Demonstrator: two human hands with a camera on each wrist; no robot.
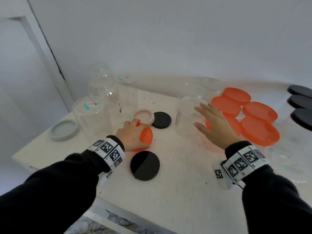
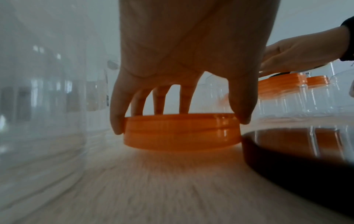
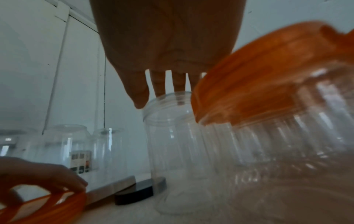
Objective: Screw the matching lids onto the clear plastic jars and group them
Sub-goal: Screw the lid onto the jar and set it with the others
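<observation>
Left hand — fingers and thumb curled over the rim of an orange lid that lies flat on the white table. Just beside its wrist lies a black lid; beyond its fingertips, a pink lid and a second black lid. Right hand — fingers spread wide, holding nothing, hovering above an uncapped clear jar. To its right stand jars capped in orange.

Black sleeves, white wristbands with black square markers
</observation>
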